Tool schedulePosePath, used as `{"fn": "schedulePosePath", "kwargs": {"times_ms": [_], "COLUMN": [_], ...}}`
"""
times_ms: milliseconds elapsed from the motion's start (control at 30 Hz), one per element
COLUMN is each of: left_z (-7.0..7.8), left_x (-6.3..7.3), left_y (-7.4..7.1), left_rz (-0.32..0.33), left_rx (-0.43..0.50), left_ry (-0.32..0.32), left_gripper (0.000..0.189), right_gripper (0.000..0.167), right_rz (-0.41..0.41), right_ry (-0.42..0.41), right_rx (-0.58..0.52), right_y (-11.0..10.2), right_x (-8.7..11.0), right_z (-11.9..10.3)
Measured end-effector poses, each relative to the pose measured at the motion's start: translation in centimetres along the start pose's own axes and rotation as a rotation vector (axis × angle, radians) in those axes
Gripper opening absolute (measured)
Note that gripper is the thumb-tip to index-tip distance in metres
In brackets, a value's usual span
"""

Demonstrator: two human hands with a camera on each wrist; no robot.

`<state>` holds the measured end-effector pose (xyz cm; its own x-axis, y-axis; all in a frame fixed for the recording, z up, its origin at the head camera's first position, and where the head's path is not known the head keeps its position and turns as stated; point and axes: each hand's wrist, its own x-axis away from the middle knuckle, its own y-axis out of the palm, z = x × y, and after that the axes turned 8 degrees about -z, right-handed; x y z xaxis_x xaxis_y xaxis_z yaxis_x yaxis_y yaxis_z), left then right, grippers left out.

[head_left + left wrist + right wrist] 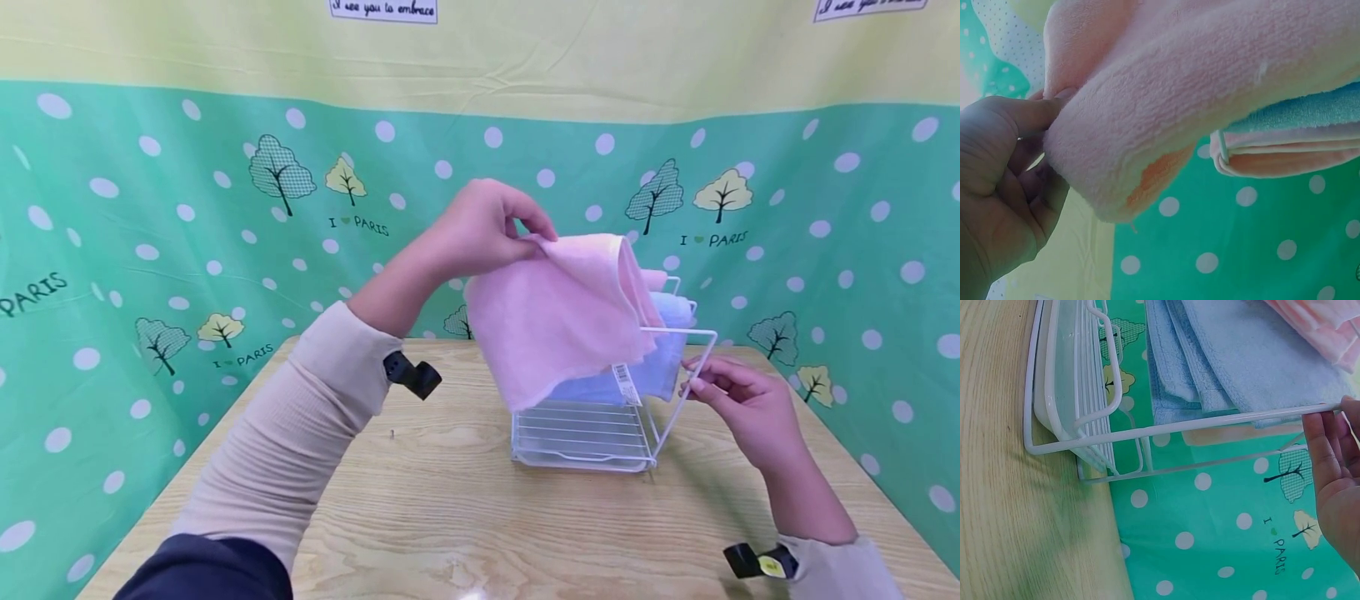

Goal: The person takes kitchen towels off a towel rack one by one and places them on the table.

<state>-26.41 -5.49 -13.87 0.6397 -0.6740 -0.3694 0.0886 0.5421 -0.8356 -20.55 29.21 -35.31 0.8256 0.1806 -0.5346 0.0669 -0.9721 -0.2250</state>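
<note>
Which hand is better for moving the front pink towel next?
Probably the left hand: it pinches the front pink towel near its top. The right hand holds the side of the white rack, so it seems better placed for steadying.

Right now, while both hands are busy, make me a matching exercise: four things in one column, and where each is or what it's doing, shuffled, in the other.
Things:
1. Left hand
2. Right hand
3. Blue towel
4. Rack

Places and states:
A. Grips the rack's side
B. Stands on the table
C. Pinches the front pink towel
D. Hangs behind the front pink towel

Pairs: 1-C, 2-A, 3-D, 4-B.
</note>
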Motion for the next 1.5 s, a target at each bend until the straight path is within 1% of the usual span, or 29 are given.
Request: {"fn": "schedulePosePath", "kwargs": {"times_ms": [167,267,467,633,700,767,933,1067,1367,1500], "left_z": [-0.2,-0.5,-1.4,-2.2,-2.5,-2.6,-2.9,-3.3,-3.9,-4.1], "left_x": [0.6,0.9,1.4,1.7,1.8,2.0,2.6,3.0,3.8,4.0], "left_y": [-0.4,-0.5,-0.6,-0.6,-0.6,-0.6,-0.6,-0.6,-1.0,-1.1], "left_rz": [-0.008,-0.001,0.024,0.037,0.047,0.062,0.11,0.135,0.161,0.167], "left_rx": [0.049,0.087,0.153,0.18,0.187,0.201,0.256,0.299,0.395,0.411], "left_ry": [0.0,-0.004,0.001,-0.009,-0.013,-0.002,0.014,0.013,0.017,0.017], "left_gripper": [0.013,0.014,0.014,0.015,0.015,0.015,0.016,0.018,0.017,0.016], "right_gripper": [0.021,0.021,0.021,0.021,0.02,0.02,0.021,0.02,0.021,0.021], "right_rz": [0.006,0.006,0.01,0.015,0.015,0.014,0.011,0.005,-0.004,-0.005], "right_ry": [0.008,0.011,0.026,0.036,0.033,0.028,0.023,0.014,0.006,-0.011], "right_rx": [0.012,0.014,0.032,0.042,0.039,0.031,0.012,0.002,-0.028,-0.043], "right_y": [0.1,0.1,0.1,0.1,0.1,0.1,0.2,0.2,0.2,0.1], "right_x": [0.0,0.0,0.1,0.1,0.1,0.1,0.1,0.1,0.0,0.1], "right_z": [0.0,-0.1,-0.1,-0.1,-0.1,-0.1,-0.2,-0.2,-0.1,-0.1]}}
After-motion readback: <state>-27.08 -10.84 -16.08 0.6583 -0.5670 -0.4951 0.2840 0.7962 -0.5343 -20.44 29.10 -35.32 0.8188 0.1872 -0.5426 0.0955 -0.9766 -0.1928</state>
